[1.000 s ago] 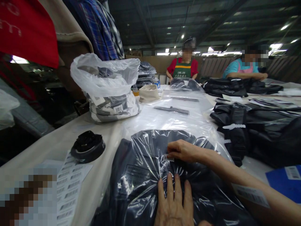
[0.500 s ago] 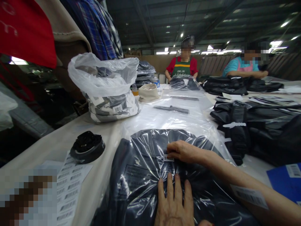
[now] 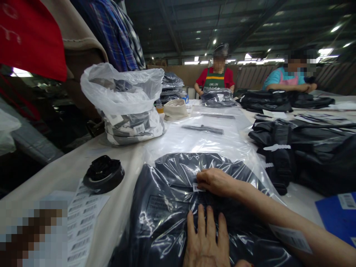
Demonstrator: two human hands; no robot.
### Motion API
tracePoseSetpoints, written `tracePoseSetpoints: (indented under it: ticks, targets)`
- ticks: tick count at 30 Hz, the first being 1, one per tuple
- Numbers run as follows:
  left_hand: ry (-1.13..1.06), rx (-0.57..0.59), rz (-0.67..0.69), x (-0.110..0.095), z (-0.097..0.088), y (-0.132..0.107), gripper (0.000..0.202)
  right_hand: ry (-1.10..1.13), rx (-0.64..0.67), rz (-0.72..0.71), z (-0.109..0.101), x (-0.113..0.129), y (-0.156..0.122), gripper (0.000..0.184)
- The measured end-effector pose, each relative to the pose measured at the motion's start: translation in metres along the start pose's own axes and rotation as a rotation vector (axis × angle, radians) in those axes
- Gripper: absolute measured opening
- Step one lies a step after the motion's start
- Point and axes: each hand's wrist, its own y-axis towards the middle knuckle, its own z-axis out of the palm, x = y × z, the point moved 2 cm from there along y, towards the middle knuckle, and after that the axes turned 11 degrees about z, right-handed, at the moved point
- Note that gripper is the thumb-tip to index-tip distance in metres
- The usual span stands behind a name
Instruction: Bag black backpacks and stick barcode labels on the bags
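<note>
A dark garment or bag in a clear plastic bag (image 3: pixel 164 230), printed with warning text, lies on the table before me. My left hand (image 3: pixel 205 241) rests flat on it with fingers spread, wrinkles in the film fanning out around them. Just beyond, my right hand (image 3: pixel 215 181) has its fingers curled closed at a small white barcode sticker (image 3: pixel 197 188). The sticker's right part is hidden under those fingers. Another barcode sticker (image 3: pixel 292 237) clings to my right forearm.
Left are a sheet of barcode stickers (image 3: pixel 83 222), a black tape roll (image 3: pixel 104 174) and a stuffed white plastic bag (image 3: pixel 122 96). Black bags (image 3: pixel 317 148) and a blue packet (image 3: pixel 338 215) lie right. Two people (image 3: pixel 215 79) work at the far side.
My right hand and forearm have shifted slightly, its fingers staying at the sticker. The left hand keeps its place. Across the table, a person's wrapped package has moved a little.
</note>
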Motion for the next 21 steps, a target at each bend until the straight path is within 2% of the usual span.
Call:
tracePoseSetpoints:
  ticks: [7, 12, 17, 21]
  targets:
    - [-0.044, 0.069, -0.020, 0.002, 0.002, 0.000, 0.076, 0.031, -0.038, 0.129, 0.001, 0.001, 0.002, 0.010]
    - [-0.076, 0.146, -0.011, 0.006, 0.012, 0.000, 0.079, 0.085, -0.109, 0.215, 0.003, -0.010, 0.005, 0.035]
    - [-0.128, 0.130, -0.018, 0.009, 0.014, 0.000, 0.080, 0.148, -0.039, 0.113, 0.005, -0.009, -0.002, 0.010]
    - [-0.127, 0.163, -0.006, 0.008, 0.007, 0.002, 0.079, 0.155, -0.020, 0.134, 0.005, -0.005, -0.003, 0.009]
